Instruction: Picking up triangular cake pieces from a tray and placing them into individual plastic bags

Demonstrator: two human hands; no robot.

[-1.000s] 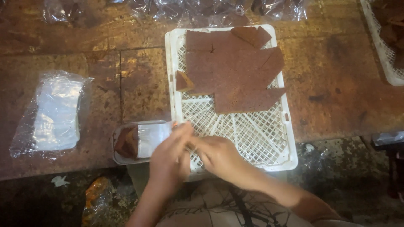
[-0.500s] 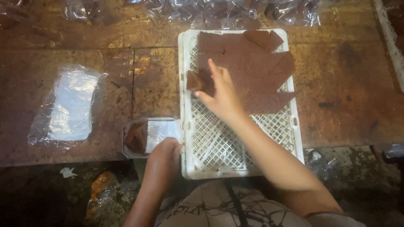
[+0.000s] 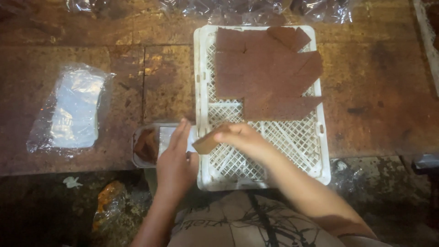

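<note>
While the left hand [image 3: 176, 160] lies flat with fingers outstretched on the small clear box [image 3: 157, 144], seemingly steadying it, the right hand [image 3: 242, 137] pinches a brown slice [image 3: 206, 143] just beside those fingers, over the white crate [image 3: 203, 174].

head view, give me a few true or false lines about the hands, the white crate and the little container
1. The right hand holds a small brown piece over the white crate. True.
2. The left hand rests on the small clear container. True.
3. The white crate is completely covered with brown sheets. False: the sheets lie only on its far part; the near part shows bare lattice.
4. The clear container sits to the right of the crate. False: it is at the crate's left edge.
5. A clear plastic bag lies on the worn table to the left. True.
</note>
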